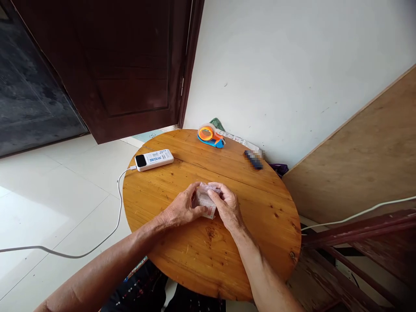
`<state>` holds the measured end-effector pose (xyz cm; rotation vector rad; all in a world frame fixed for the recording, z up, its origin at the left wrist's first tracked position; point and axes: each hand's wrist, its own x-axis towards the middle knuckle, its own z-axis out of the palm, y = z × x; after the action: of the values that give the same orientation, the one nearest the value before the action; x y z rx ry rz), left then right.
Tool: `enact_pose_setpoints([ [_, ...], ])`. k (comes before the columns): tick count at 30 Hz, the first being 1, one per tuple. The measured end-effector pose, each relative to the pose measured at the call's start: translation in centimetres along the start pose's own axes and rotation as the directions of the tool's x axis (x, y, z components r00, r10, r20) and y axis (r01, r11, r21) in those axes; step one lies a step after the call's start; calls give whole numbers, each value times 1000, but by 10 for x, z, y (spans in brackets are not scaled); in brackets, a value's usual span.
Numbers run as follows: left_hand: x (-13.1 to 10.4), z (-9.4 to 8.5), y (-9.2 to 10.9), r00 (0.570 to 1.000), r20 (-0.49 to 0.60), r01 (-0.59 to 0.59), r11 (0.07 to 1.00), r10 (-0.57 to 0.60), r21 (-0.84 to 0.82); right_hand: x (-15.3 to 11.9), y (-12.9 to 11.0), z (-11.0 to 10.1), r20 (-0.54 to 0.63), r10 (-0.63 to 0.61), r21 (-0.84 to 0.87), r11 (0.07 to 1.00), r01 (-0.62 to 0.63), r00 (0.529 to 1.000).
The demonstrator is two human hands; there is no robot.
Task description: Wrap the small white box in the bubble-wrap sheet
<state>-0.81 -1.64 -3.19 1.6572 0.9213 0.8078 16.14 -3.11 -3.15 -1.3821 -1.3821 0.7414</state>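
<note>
Plastic packet [203,199] between the fingers [213,196]

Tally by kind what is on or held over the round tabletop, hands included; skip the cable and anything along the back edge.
White device: 1
Tape dispenser: 1
Dark pixelated item, kind unclear: 1
Clear plastic package: 1
Hands, left hand and right hand: 2
Total: 6

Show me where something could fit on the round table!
The table is bare between the right hand and right edge, between the white device and left hand, and between the forearms. It's crowded around the clear plastic and, at the back, the tape dispenser.
</note>
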Motion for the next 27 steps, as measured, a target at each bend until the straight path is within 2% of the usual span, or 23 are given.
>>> enact_pose_setpoints([
  [6,8,7,-16,1000,28,-4,987,9,-162,8,-8,-10,-56,-50,97,994,55,997],
  [10,13,9,-25,998,45,-30,971,42,-236,17,-13,-13,-45,-69,124,990,74,997],
  [13,14,6,-27,996,76,-33,963,55,-268,20,-16,-11,-15,-62,136,989,63,998],
  [19,17,-1,-22,984,178,34,955,20,-295,16,-19,-9,1,-66,136,989,65,998],
  [22,18,-1,-22,985,171,19,950,36,-311,14,-18,-10,2,-80,137,987,79,997],
  [27,20,2,-26,994,81,-41,955,67,-293,13,-16,-13,29,-117,114,987,113,993],
])
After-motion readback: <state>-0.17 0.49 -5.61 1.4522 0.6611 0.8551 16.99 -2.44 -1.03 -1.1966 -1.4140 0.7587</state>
